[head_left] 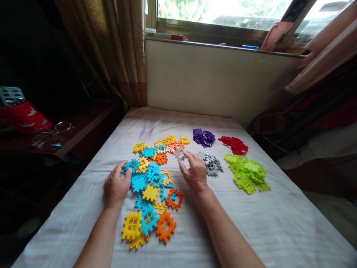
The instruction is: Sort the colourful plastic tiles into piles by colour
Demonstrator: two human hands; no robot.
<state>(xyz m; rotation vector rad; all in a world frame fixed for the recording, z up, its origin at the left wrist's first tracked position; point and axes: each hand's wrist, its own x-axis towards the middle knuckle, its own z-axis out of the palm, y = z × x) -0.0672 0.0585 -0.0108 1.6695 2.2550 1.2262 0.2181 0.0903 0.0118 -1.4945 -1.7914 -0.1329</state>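
Observation:
My right hand (194,172) pinches a grey square piece (180,154) between thumb and fingers, just left of the grey pile (212,164). At the left edge of a mixed pile, my left hand (117,186) has its fingers curved against a blue piece (132,165); whether it grips that piece is unclear. The mixed pile holds blue, yellow (150,192) and orange pieces (166,226), spread toward me. Behind and right of my right hand lie a purple pile (204,137), a red pile (234,144) and a lime green pile (249,173).
A pale cloth (251,227) covers the work surface, which ends at a wall (206,78) below a window. On a dark side table at the left are glasses (63,127) and a red patterned container (26,118). Curtains hang at the left; pink fabric hangs at the right.

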